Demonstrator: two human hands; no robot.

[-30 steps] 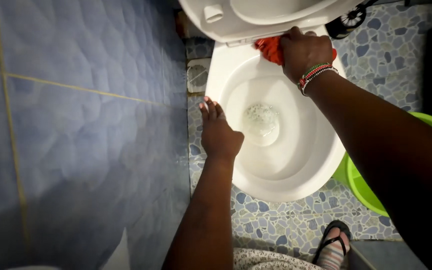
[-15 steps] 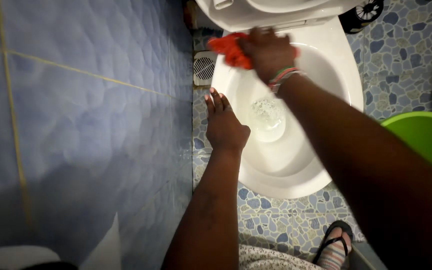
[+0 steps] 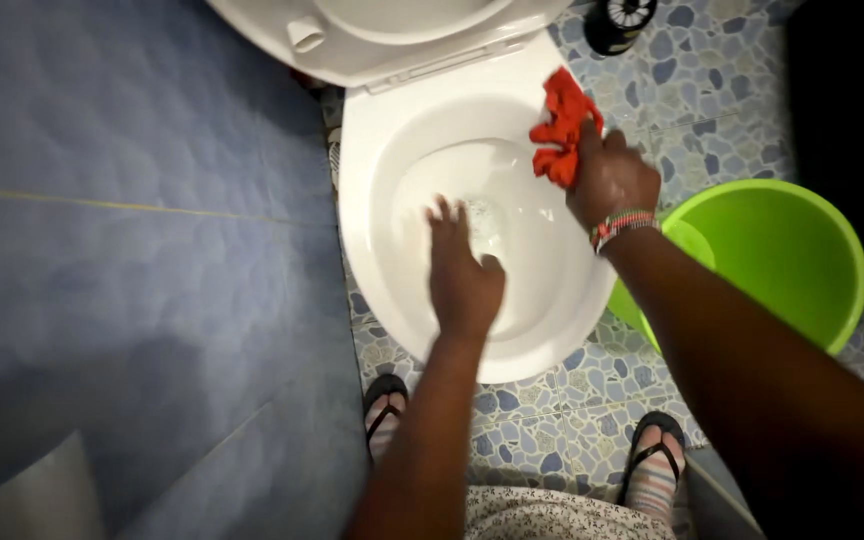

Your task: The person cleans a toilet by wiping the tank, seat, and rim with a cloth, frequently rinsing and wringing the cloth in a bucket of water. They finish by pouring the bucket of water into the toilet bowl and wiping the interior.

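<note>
Right fingers (image 3: 592, 150) closed round red cloth (image 3: 562, 125)

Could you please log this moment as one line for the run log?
right hand: grips red cloth on toilet bowl rim | left hand: open over bowl

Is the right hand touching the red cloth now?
Touching. The head view shows the right hand gripping the red cloth, pressed on the right rim of the toilet bowl.
</note>
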